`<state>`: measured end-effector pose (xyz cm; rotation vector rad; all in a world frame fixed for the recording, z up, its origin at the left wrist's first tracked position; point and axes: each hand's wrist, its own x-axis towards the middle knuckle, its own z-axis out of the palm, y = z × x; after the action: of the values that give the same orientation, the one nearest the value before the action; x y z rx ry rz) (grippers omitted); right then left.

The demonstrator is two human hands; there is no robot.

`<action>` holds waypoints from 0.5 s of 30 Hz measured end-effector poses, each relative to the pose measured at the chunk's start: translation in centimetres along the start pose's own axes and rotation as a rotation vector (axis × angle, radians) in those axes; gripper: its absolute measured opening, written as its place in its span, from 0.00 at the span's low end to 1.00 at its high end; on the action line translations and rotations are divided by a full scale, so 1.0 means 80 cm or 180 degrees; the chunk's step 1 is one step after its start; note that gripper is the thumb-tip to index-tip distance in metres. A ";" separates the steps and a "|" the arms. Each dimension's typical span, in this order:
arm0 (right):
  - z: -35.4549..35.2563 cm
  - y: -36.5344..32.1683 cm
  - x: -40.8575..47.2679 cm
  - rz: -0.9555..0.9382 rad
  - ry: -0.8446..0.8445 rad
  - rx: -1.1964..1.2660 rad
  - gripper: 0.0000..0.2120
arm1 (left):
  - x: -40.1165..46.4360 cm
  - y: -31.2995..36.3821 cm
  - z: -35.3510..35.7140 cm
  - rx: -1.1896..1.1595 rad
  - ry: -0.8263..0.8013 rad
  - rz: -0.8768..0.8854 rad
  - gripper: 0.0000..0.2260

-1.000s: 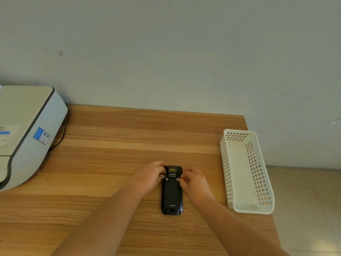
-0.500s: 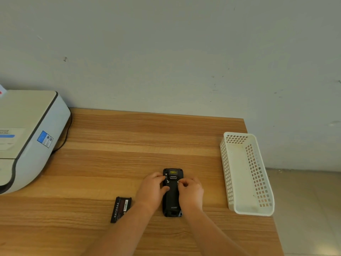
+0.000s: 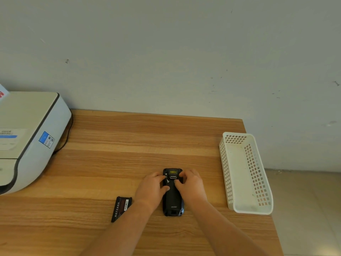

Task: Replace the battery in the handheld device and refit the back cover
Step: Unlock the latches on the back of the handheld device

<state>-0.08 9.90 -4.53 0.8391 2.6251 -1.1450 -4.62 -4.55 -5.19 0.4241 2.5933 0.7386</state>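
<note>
A black handheld device lies face down on the wooden table, its back cover on and its scanner window toward the wall. My left hand rests against its left side, thumb on the back cover. My right hand covers its right side, fingers curled at the upper latch area. Both hands press on the device near two small latches. A loose black battery with a label lies flat on the table just left of my left forearm.
A white perforated plastic basket stands at the table's right edge, nothing visible inside. A grey-white printer with a cable fills the left side. A plain wall runs behind the table; tiled floor shows at the right.
The view has shifted, and the loose battery has come into sight left of my arm. My hands have drawn in closer over the device's upper back; the device has stayed in place.
</note>
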 end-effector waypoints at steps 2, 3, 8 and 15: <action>0.002 -0.010 0.006 -0.0183 -0.0048 -0.0035 0.19 | -0.005 -0.001 -0.002 0.0026 0.0023 -0.0053 0.22; 0.003 -0.015 0.009 -0.0245 -0.0149 -0.0090 0.23 | -0.008 -0.002 -0.002 0.0076 0.0053 -0.0086 0.21; 0.008 -0.022 0.020 -0.0264 -0.0374 -0.0440 0.28 | -0.029 -0.009 0.001 0.0402 0.0143 -0.0175 0.21; 0.014 -0.026 0.025 -0.0261 -0.0351 -0.0753 0.27 | -0.036 -0.012 0.009 0.0450 0.0148 -0.0211 0.21</action>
<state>-2.97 8.82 -4.71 0.6100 2.6555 -0.8484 -1.98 -6.16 -5.39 0.3647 2.6994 0.5512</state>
